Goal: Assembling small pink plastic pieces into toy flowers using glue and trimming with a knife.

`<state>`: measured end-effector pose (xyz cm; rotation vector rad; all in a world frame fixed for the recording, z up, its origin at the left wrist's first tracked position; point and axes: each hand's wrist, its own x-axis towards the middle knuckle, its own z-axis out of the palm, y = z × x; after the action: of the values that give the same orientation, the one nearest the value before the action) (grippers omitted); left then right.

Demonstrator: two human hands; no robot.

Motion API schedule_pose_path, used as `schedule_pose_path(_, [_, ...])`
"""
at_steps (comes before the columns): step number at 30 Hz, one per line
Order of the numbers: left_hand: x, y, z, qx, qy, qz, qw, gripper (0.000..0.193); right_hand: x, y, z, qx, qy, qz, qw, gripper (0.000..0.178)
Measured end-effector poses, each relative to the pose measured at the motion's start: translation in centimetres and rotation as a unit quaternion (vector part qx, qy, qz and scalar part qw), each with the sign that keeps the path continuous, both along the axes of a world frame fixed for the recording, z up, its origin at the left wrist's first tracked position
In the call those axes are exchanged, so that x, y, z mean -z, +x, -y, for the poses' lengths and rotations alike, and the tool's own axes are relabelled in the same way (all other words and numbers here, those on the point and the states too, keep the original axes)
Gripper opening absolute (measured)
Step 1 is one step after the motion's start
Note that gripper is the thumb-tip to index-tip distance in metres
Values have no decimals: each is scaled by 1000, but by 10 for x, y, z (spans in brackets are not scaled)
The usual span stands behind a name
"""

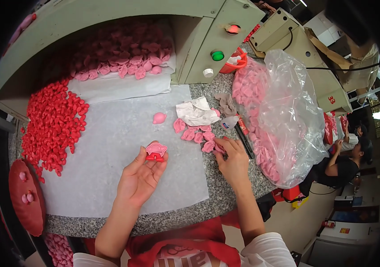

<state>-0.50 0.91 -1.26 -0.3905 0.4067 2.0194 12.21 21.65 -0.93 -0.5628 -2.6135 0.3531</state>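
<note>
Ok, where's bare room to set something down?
Bare white paper lies left of your left hand, up to the heaped glossy red pieces, and toward your right hand. Crowded: right side, with cupped pink pieces and a clear plastic bag.

Head view: single wide fisheye, head-worn, facing down over a speckled worktop (72, 224).
Left unit of a side-by-side pair; upright, unmirrored, straight edges bowed, rim black. Near range: left hand (138, 184) and right hand (234, 162) about mid-frame, forearms (114, 222) rising from the lower edge. Upper field: machine housing (123, 12), arched across the top. Far range: floor (305, 218) and a person (341, 170), right side, leaning sideways.
</note>
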Motion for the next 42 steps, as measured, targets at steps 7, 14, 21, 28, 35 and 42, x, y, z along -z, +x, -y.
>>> schedule_pose_path(7, [-5,1,17,-30,19,9,999,34,-34,14,33,-23,-345,-33,938,17])
schedule_pose_path(14, [-10,-1,8,-43,0,-45,998,28,1,3,46,-227,-203,44,952,25])
schedule_pose_path(21, [-8,3,9,-33,10,-52,998,27,-2,24,86,-59,-164,93,980,28])
schedule_pose_path(28, [-2,-1,18,-63,2,-33,997,28,15,21,79,-73,-248,-6,966,23])
schedule_pose_path(35, [-14,-1,7,-35,116,-64,991,32,-22,3,35,-198,-828,-153,501,36])
schedule_pose_path(42, [-12,9,10,-59,53,-140,987,42,-21,-26,38,-266,-856,-138,422,38])
